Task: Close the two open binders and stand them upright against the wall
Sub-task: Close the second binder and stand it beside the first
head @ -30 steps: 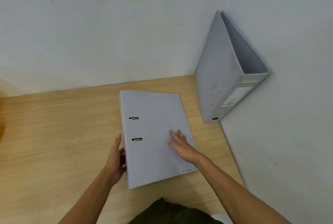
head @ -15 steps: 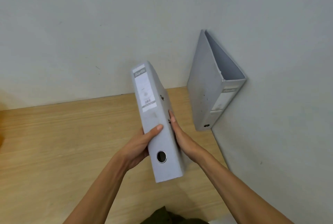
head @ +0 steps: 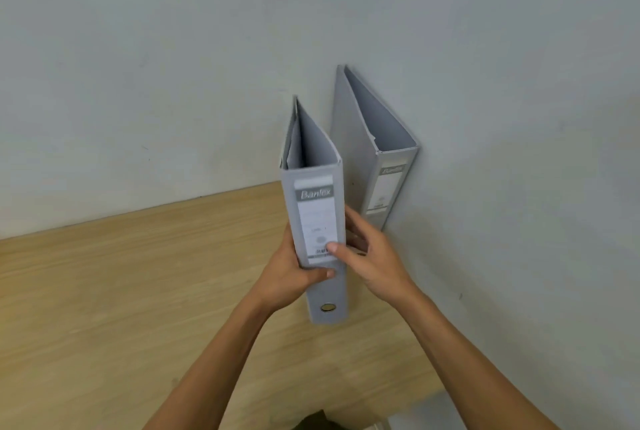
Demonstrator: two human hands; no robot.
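Observation:
A grey lever-arch binder point(head: 313, 184) stands upright in the middle of the view, closed, its labelled spine facing me. My left hand point(head: 289, 274) grips its left side with the thumb across the spine. My right hand point(head: 372, 261) holds its right side, thumb on the spine label. Whether its bottom rests on the wooden table point(head: 121, 291) I cannot tell. A second grey binder point(head: 360, 159) stands upright just behind and to the right, its side flat to the right wall point(head: 519, 187) in the corner.
The back wall point(head: 156, 83) meets the table along a line running up to the right. A narrow strip of tabletop lies between the held binder and the standing one. A dark piece of clothing point(head: 315, 421) shows at the bottom edge.
The binder lay flat on the table a second ago. Both hands lifted it, turned it spine-up, then brought it upright and closer to the standing binder.

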